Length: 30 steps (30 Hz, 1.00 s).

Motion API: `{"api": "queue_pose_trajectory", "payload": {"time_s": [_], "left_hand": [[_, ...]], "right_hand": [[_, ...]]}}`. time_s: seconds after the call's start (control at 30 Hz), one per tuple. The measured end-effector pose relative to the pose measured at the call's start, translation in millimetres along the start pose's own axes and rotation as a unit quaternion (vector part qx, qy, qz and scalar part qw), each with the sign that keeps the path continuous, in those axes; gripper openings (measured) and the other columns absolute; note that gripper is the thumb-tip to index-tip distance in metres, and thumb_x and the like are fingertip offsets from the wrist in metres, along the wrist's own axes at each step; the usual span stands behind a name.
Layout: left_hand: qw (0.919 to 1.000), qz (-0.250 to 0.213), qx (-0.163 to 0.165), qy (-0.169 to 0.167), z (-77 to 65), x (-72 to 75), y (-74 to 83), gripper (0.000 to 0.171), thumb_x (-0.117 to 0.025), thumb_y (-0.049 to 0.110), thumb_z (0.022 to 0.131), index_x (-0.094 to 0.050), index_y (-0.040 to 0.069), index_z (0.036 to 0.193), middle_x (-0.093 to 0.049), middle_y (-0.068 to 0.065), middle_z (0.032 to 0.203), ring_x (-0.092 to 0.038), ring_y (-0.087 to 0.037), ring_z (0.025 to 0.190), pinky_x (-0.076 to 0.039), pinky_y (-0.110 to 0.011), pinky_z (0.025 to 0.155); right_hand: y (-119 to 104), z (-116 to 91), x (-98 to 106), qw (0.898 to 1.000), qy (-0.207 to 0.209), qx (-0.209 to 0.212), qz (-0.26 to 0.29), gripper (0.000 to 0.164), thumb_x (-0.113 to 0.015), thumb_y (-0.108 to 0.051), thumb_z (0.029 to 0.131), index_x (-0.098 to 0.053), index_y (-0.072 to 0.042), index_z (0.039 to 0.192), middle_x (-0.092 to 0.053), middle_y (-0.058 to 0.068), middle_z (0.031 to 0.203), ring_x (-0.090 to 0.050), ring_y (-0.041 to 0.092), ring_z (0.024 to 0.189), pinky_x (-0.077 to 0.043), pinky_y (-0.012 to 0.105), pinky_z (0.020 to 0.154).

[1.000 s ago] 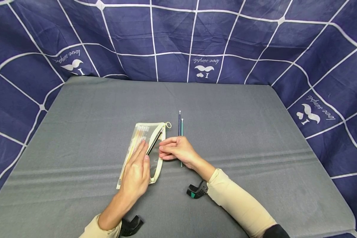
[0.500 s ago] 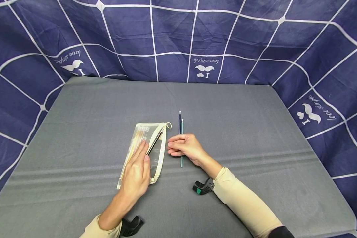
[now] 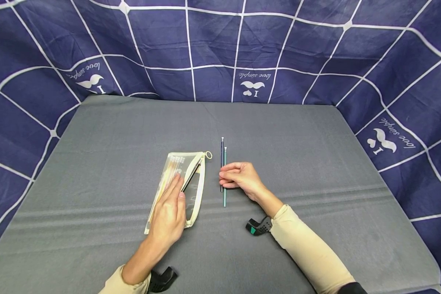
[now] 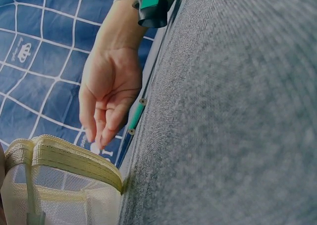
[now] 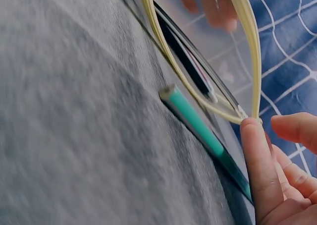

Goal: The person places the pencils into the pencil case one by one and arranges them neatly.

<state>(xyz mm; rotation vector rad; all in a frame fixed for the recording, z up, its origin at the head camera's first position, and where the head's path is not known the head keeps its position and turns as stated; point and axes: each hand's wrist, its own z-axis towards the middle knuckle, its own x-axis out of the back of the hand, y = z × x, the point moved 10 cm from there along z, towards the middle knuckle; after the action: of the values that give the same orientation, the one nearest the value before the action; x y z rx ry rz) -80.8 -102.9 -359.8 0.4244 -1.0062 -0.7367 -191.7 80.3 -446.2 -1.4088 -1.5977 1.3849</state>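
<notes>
A see-through pencil case [image 3: 202,183] with pale yellow edging lies on the grey surface, its zip side gaping. Several pencils [image 3: 170,169] show through its left part, and a black pencil [image 3: 191,176] lies in the opening. My left hand [image 3: 168,212] rests on the case with straight fingers. To the right, a dark blue pencil [image 3: 222,153] and a green pencil [image 3: 225,199] lie side by side. Over their middles hovers my right hand [image 3: 242,179]; in the right wrist view its thumb and fingers are apart, beside the green pencil [image 5: 195,123], holding nothing.
The padded grey surface [image 3: 297,143] has a few creases across it. Blue cloth [image 3: 213,45] with white lines hangs around its back and sides. A dark camera mount [image 3: 259,226] juts from the right wrist, another [image 3: 163,279] from the left.
My right hand has drawn back from the pencil case's opening, moving right until it is over the two loose pencils. The left hand and the case have stayed put.
</notes>
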Motion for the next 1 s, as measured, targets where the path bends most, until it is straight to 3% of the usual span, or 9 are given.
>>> {"api": "queue_pose_trajectory", "payload": {"time_s": [0.27, 0.47, 0.73, 1.0], "left_hand": [[1.0000, -0.001, 0.000, -0.004, 0.2, -0.9, 0.1, 0.036, -0.047, -0.002, 0.097, -0.056, -0.013, 0.130, -0.053, -0.027, 0.138, -0.050, -0.041, 0.128, -0.039, -0.054, 0.107], [1.0000, -0.001, -0.002, -0.003, -0.3, -1.0, 0.1, 0.035, -0.049, -0.002, 0.097, -0.056, -0.014, 0.129, -0.053, -0.028, 0.138, -0.050, -0.042, 0.128, -0.039, -0.055, 0.106], [1.0000, -0.004, -0.005, -0.003, 0.2, -1.1, 0.6, 0.035, -0.049, -0.002, 0.097, -0.056, -0.014, 0.129, -0.053, -0.028, 0.138, -0.051, -0.042, 0.128, -0.039, -0.056, 0.106], [1.0000, -0.002, -0.005, -0.003, 0.0, -1.6, 0.5, 0.035, -0.049, -0.002, 0.096, -0.056, -0.014, 0.129, -0.053, -0.028, 0.138, -0.050, -0.041, 0.128, -0.039, -0.055, 0.106]], "right_hand": [[3.1, 7.3, 21.9, 0.999, 0.048, -0.018, -0.017, 0.020, -0.069, 0.010, 0.085, -0.064, 0.016, 0.102, -0.072, 0.013, 0.076, -0.071, 0.015, 0.061, -0.060, 0.027, 0.061], [3.3, 12.8, 27.9, 0.995, 0.064, -0.033, -0.075, 0.021, -0.076, 0.003, 0.082, -0.066, 0.014, 0.097, -0.072, 0.013, 0.073, -0.070, 0.015, 0.058, -0.060, 0.026, 0.058], [-1.5, 16.6, 31.7, 0.977, 0.077, -0.041, -0.193, 0.022, -0.083, -0.009, 0.079, -0.070, 0.008, 0.085, -0.069, 0.011, 0.064, -0.066, 0.012, 0.050, -0.059, 0.028, 0.052], [-5.8, 16.1, 30.8, 0.966, 0.076, -0.043, -0.244, 0.022, -0.085, -0.010, 0.078, -0.070, 0.005, 0.083, -0.069, 0.010, 0.062, -0.065, 0.012, 0.048, -0.059, 0.029, 0.050]]}}
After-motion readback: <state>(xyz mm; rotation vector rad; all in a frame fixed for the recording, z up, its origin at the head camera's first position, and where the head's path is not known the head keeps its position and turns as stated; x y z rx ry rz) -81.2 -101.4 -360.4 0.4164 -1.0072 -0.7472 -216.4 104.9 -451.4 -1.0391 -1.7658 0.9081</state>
